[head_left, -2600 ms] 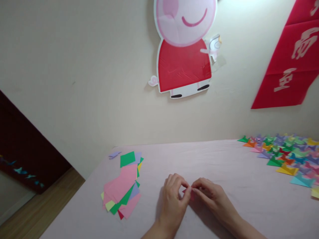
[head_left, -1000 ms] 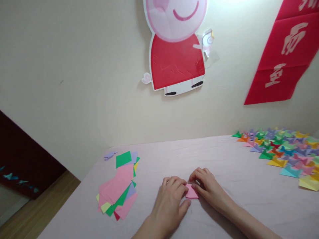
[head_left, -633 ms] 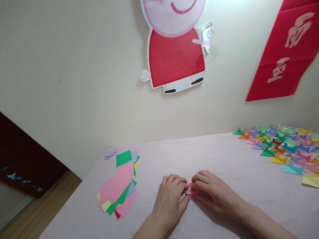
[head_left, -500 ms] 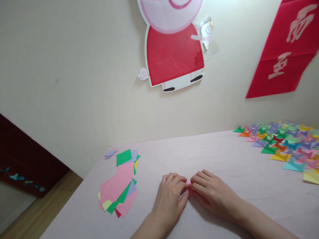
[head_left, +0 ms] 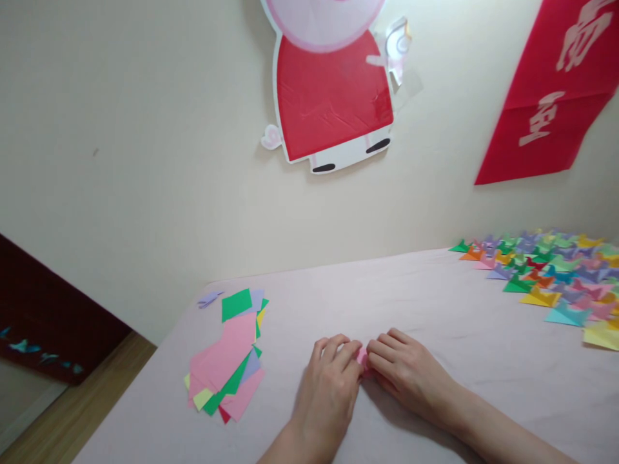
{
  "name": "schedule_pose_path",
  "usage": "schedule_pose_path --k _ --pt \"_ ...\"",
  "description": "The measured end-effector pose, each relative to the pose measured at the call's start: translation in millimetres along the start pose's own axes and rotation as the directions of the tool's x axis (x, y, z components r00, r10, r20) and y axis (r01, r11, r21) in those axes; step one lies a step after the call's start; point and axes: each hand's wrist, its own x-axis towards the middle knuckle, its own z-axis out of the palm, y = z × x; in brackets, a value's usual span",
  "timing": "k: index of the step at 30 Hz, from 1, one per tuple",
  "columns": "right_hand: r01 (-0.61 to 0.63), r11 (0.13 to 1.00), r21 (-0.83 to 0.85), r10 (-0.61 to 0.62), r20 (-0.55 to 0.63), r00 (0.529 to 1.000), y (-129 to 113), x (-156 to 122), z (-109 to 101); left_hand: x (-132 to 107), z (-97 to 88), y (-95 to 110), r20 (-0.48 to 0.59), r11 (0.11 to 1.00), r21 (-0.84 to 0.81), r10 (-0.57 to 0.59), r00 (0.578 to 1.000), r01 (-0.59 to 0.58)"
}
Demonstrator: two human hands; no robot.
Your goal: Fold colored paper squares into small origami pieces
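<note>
I count two hands here, one left hand [head_left: 331, 380] and one right hand [head_left: 411, 375], at one small pink paper [head_left: 363, 362]. Left of that grip: one heap of loose sheets [head_left: 226, 351], too overlapped to number. Off to its right, dozens of folded paper pieces [head_left: 540, 297]. Beyond and above, one cartoon cutout [head_left: 333, 96], one red banner [head_left: 578, 106].

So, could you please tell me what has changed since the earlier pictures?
The right hand has closed over part of the pink paper, which showed more openly a second ago; the left hand stays at its other side. The loose sheets and folded pieces lie as before.
</note>
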Motion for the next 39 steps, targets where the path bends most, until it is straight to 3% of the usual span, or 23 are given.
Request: schedule_pose_path --k 6,11,21,28,39 --pt "0.002 1.0 0.017 -0.002 0.034 0.999 3 -5 1 5 2.2 3 0.064 0.996 0.086 -0.015 0.998 0.009" --pt "0.016 0.998 0.066 -0.021 0.085 0.996 7 -15 -1 6 5.4 3 0.064 0.987 0.155 0.039 0.997 -0.049" --pt "0.044 0.997 0.058 -0.048 0.07 0.996 4 -28 -29 -4 1.3 3 0.124 0.957 0.241 0.134 0.983 -0.161" --pt "-0.089 0.994 0.068 0.076 0.175 0.982 8 -28 -27 2 -3.5 1 0.218 0.958 0.197 0.166 0.962 -0.21" --pt "-0.11 0.988 0.107 0.083 0.232 0.969 23 -17 -13 0 0.3 -3 0.177 0.968 0.156 0.171 0.969 -0.199"
